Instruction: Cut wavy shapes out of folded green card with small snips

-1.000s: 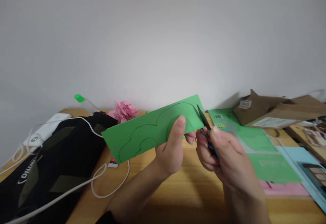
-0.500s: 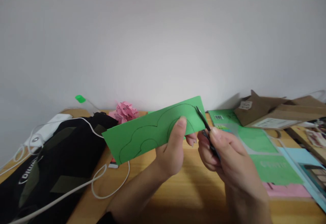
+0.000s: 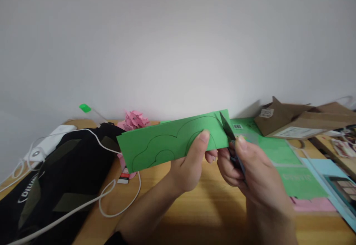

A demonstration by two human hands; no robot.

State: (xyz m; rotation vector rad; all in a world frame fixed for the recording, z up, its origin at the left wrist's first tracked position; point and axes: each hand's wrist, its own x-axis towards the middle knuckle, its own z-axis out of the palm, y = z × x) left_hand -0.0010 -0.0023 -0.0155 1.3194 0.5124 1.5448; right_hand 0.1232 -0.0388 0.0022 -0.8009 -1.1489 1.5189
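My left hand [image 3: 189,163] pinches a folded strip of green paper [image 3: 155,141], thumb in front and fingers behind. Dark curved outlines are drawn on the paper, wavy along the top with smaller arcs below. In my right hand [image 3: 250,167] is a pair of scissors [image 3: 227,126], their dark blades at the paper's right end, just right of the drawn line. One blade lies across the front of the paper; the other is hidden. Most of the handles are covered by my fingers.
A crumpled pink paper bundle [image 3: 135,120] sits by the wall. On the left lie a black bag [image 3: 69,185], white cables [image 3: 83,202] and a white device [image 3: 51,144]. To the right are green paper packs [image 3: 302,182], a torn cardboard box [image 3: 306,120] and a light blue sheet [image 3: 319,167].
The green paper has shifted slightly right and tilts less. The scissors have moved a little right with my right hand, and the visible blade looks broader.
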